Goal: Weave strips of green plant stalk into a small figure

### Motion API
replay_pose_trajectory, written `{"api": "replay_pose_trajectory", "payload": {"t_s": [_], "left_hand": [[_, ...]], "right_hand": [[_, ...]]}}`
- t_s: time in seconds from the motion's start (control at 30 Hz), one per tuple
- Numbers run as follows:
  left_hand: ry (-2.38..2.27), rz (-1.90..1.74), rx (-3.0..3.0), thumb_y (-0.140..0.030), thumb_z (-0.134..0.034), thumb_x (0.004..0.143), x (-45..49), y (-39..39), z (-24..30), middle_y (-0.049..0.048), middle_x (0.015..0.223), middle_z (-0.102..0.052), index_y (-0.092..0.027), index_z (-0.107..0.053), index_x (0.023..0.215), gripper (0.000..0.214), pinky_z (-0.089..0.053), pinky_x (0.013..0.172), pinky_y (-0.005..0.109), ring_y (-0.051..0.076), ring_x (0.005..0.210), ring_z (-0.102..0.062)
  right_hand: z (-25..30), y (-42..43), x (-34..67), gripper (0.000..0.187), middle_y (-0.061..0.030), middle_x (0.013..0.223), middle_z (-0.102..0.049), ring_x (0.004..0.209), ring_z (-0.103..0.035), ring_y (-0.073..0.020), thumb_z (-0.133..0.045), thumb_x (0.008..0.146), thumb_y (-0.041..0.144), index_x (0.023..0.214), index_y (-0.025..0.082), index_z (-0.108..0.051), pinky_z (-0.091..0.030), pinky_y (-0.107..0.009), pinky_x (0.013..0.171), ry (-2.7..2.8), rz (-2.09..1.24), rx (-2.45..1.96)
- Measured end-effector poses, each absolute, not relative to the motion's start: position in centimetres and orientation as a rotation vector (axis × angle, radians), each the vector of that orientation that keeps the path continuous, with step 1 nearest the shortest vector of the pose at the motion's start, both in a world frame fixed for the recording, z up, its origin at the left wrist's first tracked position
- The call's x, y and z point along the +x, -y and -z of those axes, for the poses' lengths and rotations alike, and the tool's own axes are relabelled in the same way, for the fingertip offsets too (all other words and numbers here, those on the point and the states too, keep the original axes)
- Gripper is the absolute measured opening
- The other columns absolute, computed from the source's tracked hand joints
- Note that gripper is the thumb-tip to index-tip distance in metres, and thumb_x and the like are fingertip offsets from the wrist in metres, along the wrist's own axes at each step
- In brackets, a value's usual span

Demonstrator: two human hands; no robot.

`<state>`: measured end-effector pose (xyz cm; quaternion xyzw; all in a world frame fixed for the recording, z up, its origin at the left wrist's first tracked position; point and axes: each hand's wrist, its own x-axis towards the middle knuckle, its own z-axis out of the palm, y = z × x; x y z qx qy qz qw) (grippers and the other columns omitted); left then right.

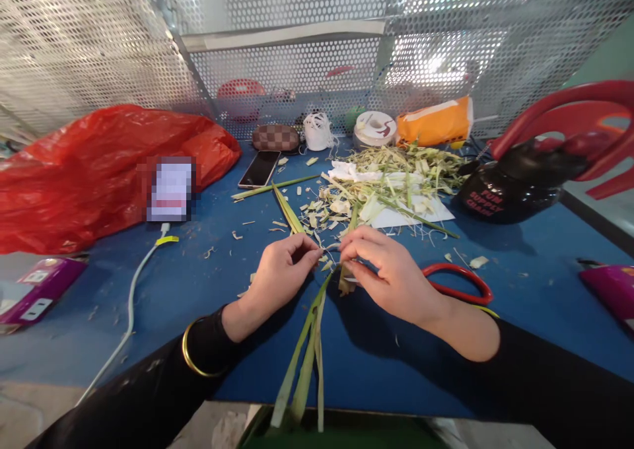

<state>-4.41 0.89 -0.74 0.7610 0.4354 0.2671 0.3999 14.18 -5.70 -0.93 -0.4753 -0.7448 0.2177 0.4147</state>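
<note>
My left hand (284, 271) is closed in a pinch, its fingertips on a thin pale strand (329, 248). Just across from it, my right hand (386, 274) pinches the same strand, a small gap between the two. Long green leaf strips (308, 356) hang from below the fingers over the table's front edge. More yellow-green leaf (290, 211) sticks out behind the left fingertips. Scissors with red handles (483, 294) lie partly hidden under the right hand and forearm. Whether the strand is wrapped round the strips is too small to tell.
Leaf scraps (421, 165) are heaped on the blue table (188, 304). Behind stand a white string ball (317, 131), a ribbon spool (375, 129) and an orange packet (436, 122). A phone with cable (171, 191) and red bag (113, 172) lie left; a black jar (500, 191) stands right.
</note>
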Motion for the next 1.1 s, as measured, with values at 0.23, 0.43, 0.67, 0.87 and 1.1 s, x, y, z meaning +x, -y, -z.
{"api": "replay_pose_trajectory", "payload": {"t_s": [0.23,0.43,0.67,0.87,1.1], "left_hand": [[-1.195,-0.664,1.870,-0.024,-0.057,0.079,-4.4,-0.9,1.0,-0.0032,0.059,-0.057,-0.018,-0.057,0.068,0.013,-0.038,0.058,0.023,0.011,0.056,-0.050],[-0.877,-0.631,1.217,-0.036,-0.061,0.081,-4.2,-0.4,0.7,-0.0022,0.055,-0.058,-0.016,-0.058,0.078,0.020,-0.033,0.043,0.019,0.008,0.045,-0.049],[-0.835,-0.643,1.257,-0.036,-0.058,0.082,-4.0,-0.3,1.3,-0.0024,0.066,-0.059,-0.017,-0.049,0.074,0.022,-0.040,0.048,0.020,0.006,0.046,-0.052],[-0.912,-0.581,1.654,-0.026,-0.048,0.086,-4.2,-0.1,1.9,-0.0062,0.057,-0.050,-0.020,-0.047,0.074,0.014,-0.036,0.047,0.019,0.008,0.048,-0.046],[-0.892,-0.757,1.522,-0.032,-0.056,0.080,-4.0,-0.8,2.1,-0.0034,0.063,-0.053,-0.017,-0.053,0.075,0.016,-0.040,0.052,0.021,0.009,0.052,-0.050]], "right_hand": [[0.8,6.0,13.8,0.016,-0.0053,0.094,-0.065,0.084,-0.061,-0.0155,-0.047,0.087,0.008,0.081,0.020,-0.055,-0.048,-0.030,0.076,1.902,-1.061,-1.082],[1.2,6.0,13.6,0.013,-0.0021,0.081,-0.057,0.072,-0.054,-0.0142,-0.045,0.092,0.017,0.081,0.020,-0.052,-0.046,-0.028,0.068,1.745,-1.113,-1.153],[1.4,6.0,13.4,0.018,-0.0008,0.077,-0.052,0.069,-0.049,-0.0147,-0.042,0.095,0.025,0.078,0.021,-0.047,-0.044,-0.028,0.065,1.695,-1.195,-1.187],[2.0,6.2,13.4,0.021,0.0006,0.075,-0.051,0.069,-0.047,-0.0145,-0.037,0.096,0.027,0.077,0.022,-0.044,-0.041,-0.027,0.066,1.806,-1.145,-1.276],[1.6,5.9,12.9,0.020,0.0002,0.071,-0.060,0.068,-0.056,-0.0144,-0.050,0.090,0.034,0.076,0.020,-0.053,-0.045,-0.026,0.065,1.588,-1.099,-1.384]]}}
